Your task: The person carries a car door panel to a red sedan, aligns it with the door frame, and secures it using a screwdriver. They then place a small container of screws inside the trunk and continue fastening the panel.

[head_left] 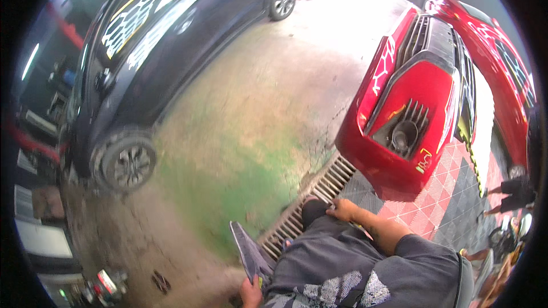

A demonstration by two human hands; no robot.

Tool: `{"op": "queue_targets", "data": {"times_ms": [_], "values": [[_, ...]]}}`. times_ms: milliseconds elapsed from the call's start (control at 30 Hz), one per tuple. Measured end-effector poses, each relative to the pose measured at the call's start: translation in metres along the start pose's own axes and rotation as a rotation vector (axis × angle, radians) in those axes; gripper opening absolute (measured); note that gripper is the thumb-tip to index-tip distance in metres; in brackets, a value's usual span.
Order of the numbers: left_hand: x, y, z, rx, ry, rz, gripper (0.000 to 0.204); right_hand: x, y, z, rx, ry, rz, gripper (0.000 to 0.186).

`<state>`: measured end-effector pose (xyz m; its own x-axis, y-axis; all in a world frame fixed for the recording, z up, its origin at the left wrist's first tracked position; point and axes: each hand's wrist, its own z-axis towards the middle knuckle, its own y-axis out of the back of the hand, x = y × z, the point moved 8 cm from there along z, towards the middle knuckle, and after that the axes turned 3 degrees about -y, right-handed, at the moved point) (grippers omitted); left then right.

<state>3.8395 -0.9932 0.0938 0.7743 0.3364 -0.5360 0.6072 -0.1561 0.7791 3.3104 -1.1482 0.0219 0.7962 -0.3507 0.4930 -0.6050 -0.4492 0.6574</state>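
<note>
At the lower edge, my left hand is closed round the near end of a long, flat grey piece that tapers toward its far tip. Its exact kind does not show, and part of it lies behind my dark shirt. My right hand is at the end of my bent arm, beside my dark-clothed leg. Its fingers are curled in, and whatever they may hold is hidden. Ahead of that hand stands a red car bumper with a round lamp and black grille bars.
A dark car is parked on the left. Beneath me a slotted floor drain runs diagonally, bordering red and grey floor tiles. Farther right is a red car, with a person's legs near it. Equipment sits lower left.
</note>
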Motion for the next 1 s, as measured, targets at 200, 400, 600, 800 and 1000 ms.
{"op": "queue_targets", "data": {"times_ms": [200,400,600,800,1000], "values": [[-0.213,0.068,0.239,0.087,-0.100,-0.011,0.057,0.131,0.130,0.163,0.129,0.058,-0.065,0.059],[-0.374,0.093,0.501,-0.102,-0.316,-0.020,0.048,0.200,0.322,0.324,-0.043,0.068,0.152,0.049],[-0.620,0.118,0.717,-0.091,-0.521,0.020,0.039,0.231,0.495,0.491,-0.153,0.172,0.211,0.035],[-0.898,0.134,0.887,-0.381,-0.966,-0.111,0.054,0.270,0.726,0.601,-0.423,0.240,0.310,0.035],[-1.137,0.082,1.053,-0.338,-1.107,-0.249,0.053,0.219,0.885,0.654,-0.494,0.066,0.390,0.038]]}}
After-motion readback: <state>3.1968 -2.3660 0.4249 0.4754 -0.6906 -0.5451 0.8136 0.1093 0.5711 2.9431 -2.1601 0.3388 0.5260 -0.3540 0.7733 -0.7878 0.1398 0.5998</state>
